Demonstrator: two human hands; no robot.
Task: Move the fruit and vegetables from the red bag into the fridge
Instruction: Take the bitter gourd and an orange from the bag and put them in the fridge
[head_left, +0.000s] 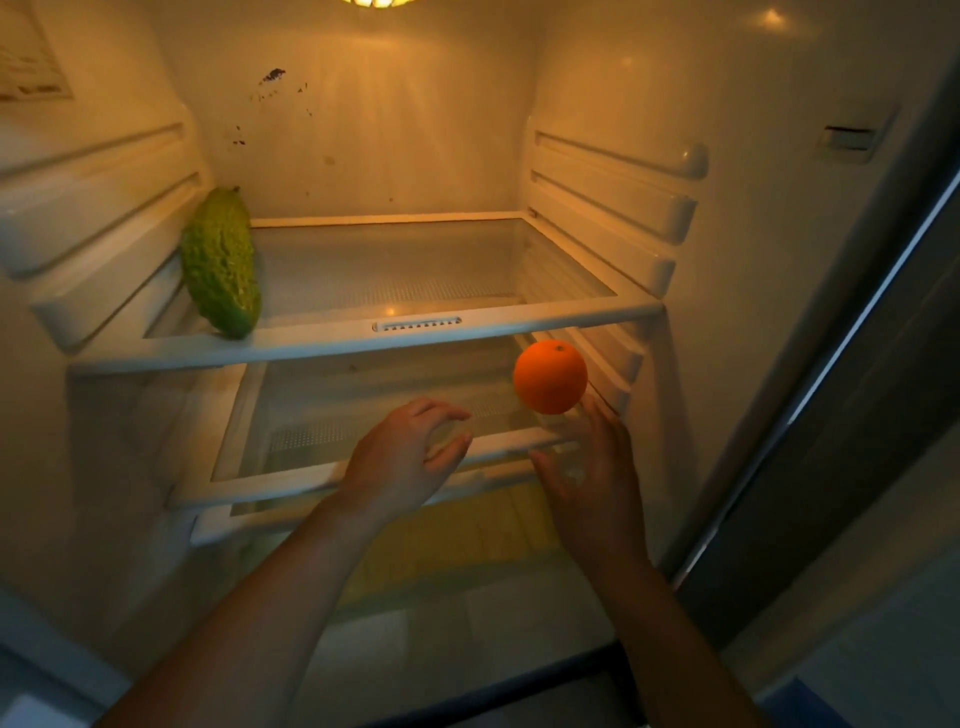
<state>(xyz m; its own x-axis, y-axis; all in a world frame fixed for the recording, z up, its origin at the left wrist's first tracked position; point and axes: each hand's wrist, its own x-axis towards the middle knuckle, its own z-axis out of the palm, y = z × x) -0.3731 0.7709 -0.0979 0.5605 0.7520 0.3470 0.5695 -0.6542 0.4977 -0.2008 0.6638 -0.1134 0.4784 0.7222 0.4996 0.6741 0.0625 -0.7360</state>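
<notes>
Two glass shelves (415, 339) cross the lit fridge (395, 130).

A warm yellow lamp (374, 2) glows at twelve o'clock inside the fridge (727, 78), tinting its pale back wall (415, 130) amber. Dark specks (272, 76) mark that wall at eleven. Pale floor (883, 649) shows at five o'clock.

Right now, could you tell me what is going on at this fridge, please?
A person is loading an open fridge. A bitter gourd leans against the left wall on the upper shelf. An orange is over the right end of the lower shelf, just beyond the open right hand; whether it rests there is unclear. The left hand hovers nearby, holding nothing.
</notes>
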